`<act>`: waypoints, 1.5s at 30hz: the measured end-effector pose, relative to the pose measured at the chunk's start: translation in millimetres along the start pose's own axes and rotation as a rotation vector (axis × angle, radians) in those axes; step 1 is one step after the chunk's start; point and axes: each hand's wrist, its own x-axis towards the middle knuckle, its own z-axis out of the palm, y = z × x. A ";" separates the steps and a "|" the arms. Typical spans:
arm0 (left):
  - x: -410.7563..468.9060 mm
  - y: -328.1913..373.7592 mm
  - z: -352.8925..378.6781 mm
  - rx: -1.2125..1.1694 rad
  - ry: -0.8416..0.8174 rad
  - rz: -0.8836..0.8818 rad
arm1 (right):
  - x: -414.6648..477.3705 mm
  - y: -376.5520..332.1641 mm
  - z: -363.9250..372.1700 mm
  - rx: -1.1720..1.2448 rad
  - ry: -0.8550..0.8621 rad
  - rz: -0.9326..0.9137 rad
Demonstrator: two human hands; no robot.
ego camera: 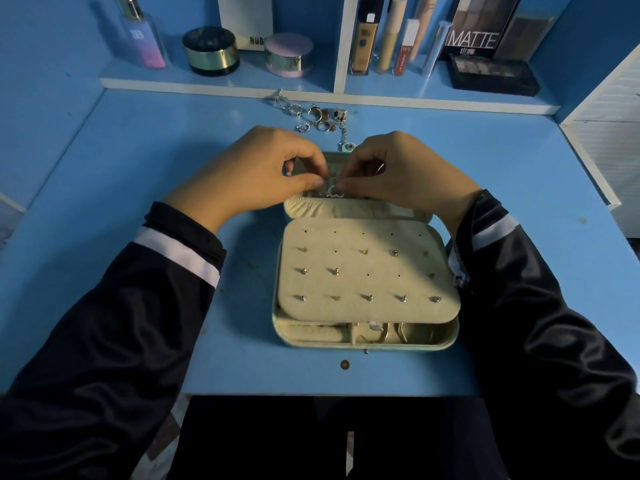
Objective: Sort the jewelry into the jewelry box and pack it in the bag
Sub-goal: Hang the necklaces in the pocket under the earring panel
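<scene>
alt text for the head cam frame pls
The left hand and right hand pinch a silver chain over the open jewelry box on a blue desk. Loose rings and chains lie behind the box, cosmetics on the shelf beyond.

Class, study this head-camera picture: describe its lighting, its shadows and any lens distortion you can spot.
Head view: dim, blue-tinted light; a shadow lies on the desk left of the jewelry box; the jar glints on its metal band; the sleeves balloon toward the lower corners, a wide-angle stretch; the chain pinched by the left hand and right hand is too small to read.
</scene>
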 end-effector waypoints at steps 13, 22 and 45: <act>0.4 -2.5 5.6 0.096 -0.013 0.086 | -1.8 0.1 -4.4 -0.039 -0.048 -0.041; -0.8 -1.3 4.4 0.067 -0.060 0.044 | -3.2 -2.3 -7.1 -0.030 -0.114 -0.020; -3.5 5.4 -0.5 -0.002 -0.125 -0.031 | -2.3 -4.3 -4.1 -0.093 -0.107 -0.016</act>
